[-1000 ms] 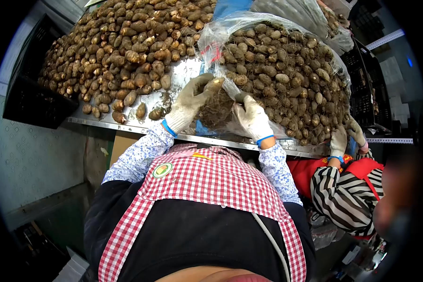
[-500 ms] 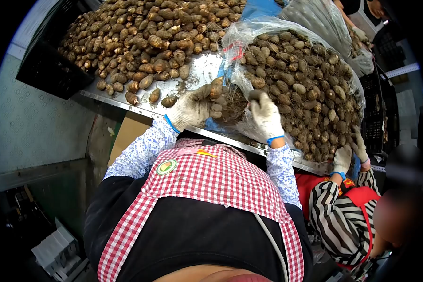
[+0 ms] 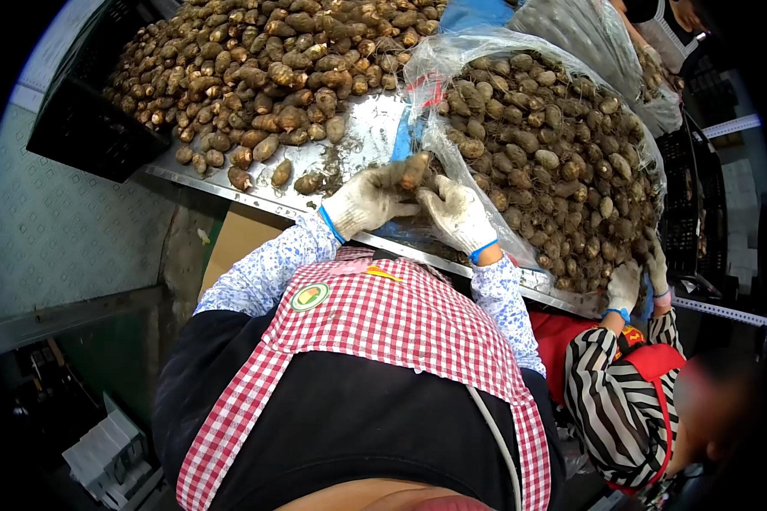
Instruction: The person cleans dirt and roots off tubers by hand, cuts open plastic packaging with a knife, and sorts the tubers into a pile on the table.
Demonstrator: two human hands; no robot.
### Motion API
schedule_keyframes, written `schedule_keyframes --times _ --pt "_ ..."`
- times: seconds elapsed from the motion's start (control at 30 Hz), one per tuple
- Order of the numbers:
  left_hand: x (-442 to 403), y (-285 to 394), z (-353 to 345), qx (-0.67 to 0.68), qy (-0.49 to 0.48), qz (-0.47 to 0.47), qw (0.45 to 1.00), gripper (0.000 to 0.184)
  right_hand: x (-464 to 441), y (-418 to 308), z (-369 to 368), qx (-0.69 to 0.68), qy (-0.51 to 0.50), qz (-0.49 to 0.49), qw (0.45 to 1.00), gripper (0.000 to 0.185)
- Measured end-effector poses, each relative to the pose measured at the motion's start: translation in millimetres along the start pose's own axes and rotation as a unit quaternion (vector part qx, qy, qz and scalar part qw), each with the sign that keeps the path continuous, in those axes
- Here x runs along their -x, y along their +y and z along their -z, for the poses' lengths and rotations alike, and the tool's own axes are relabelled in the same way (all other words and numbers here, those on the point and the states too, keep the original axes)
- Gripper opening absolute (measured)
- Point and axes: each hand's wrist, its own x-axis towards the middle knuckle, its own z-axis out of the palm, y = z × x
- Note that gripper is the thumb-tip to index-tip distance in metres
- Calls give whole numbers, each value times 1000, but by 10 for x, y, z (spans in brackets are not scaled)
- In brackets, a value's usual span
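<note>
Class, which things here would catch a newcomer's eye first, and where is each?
A loose heap of brown tubers at left on a metal table, and a rootier pile in clear plastic at right. Near the front edge between them, the gloved left hand holds one tuber, the right hand close by.

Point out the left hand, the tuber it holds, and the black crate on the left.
Left hand (image 3: 360, 203): head view, on the back of the glove.
Tuber (image 3: 414, 171): head view, on its pale orange-brown end.
Black crate (image 3: 87, 134): head view, on its outer side.
</note>
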Motion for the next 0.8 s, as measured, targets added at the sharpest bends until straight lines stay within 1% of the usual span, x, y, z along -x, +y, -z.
schedule_keyframes --times 0.03,0.07,0.1,0.13,0.17,0.27,0.3,0.33,0.37,0.4,0.43,0.47,0.5,0.53,0.57,0.6,0.63,0.67,0.7,0.73,0.8 --pt "-97 -157 69 45 -30 71 996 53 3 64 -27 38 -1 -35 999 24" --pt "-141 -212 88 183 -21 76 980 51 18 132 -51 26 35 -50 998 24" --pt "-175 -263 99 319 -10 80 944 49 37 193 -66 14 69 -63 995 25" --pt "-189 -314 122 457 -2 92 885 47 52 231 -81 2 103 -77 992 25" --pt "-190 -254 136 584 9 104 805 47 60 179 -58 -27 122 -70 990 32" --pt "-192 -193 119 702 -8 122 702 55 -31 -62 24 -85 53 -86 991 40" --pt "-194 -202 83 695 -30 95 712 57 -91 -69 -31 -45 31 -104 993 47" --pt "-195 -210 47 687 -53 67 722 58 -151 -101 -56 -9 10 -130 991 48" --pt "-195 -220 10 678 -74 38 730 60 -156 -124 -60 -14 23 -111 993 46" --pt "-227 -233 26 874 -111 73 467 56 -157 -148 -56 -19 36 -92 995 44" --pt "-210 -230 57 709 -96 38 698 52 -158 -180 -29 -11 14 -86 996 42" --pt "-171 -225 113 486 -73 1 871 49 -157 -219 5 -3 -7 -80 997 40" --pt "-150 -136 134 223 -47 -38 973 45 -147 -237 20 6 -28 -75 997 39" --pt "-202 -9 198 394 4 141 908 41 -109 -138 -112 -15 5 8 1000 33" --pt "-154 134 216 202 -24 87 975 38 -78 -128 -152 7 16 18 1000 30" --pt "-123 209 241 -1 -51 27 998 36 -67 -129 -165 30 30 30 999 28" --pt "-213 13 280 250 -81 45 964 34 -66 -124 -126 59 13 -4 998 26" --pt "-375 -339 342 484 -106 62 866 33 -59 -125 -54 87 -5 -39 995 25" --pt "-412 -381 346 585 -99 67 802 33 -26 -14 -72 108 37 -29 993 24" --pt "-448 -420 350 678 -91 71 726 33 7 136 -116 129 48 -41 990 22" --pt "-403 -114 237 658 -23 65 750 33 93 253 -139 153 109 7 982 28"
